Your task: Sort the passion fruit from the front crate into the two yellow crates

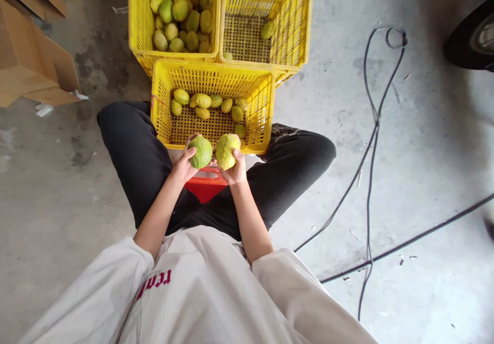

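Note:
My left hand (186, 165) is closed around a round green fruit (201, 152), thumb on its near side. In my right hand (235, 170) is a paler yellow-green fruit (227, 151) with bumpy, lemon-like skin. The two fruits are side by side, slightly apart, above the near rim of a yellow plastic crate (162, 102). Several smaller yellow-green fruits (203, 101) lie on that crate's slotted floor, mostly along its far side. The undersides of both held fruits and some of my fingers are hidden.
Behind stand two more yellow crates: the left one (141, 20) holds many fruits, the right one (291, 25) a few. A red stool (204, 189) shows between my legs. Cardboard (34, 61) lies left; black cables (376, 123) and a wheel (476, 38) are right.

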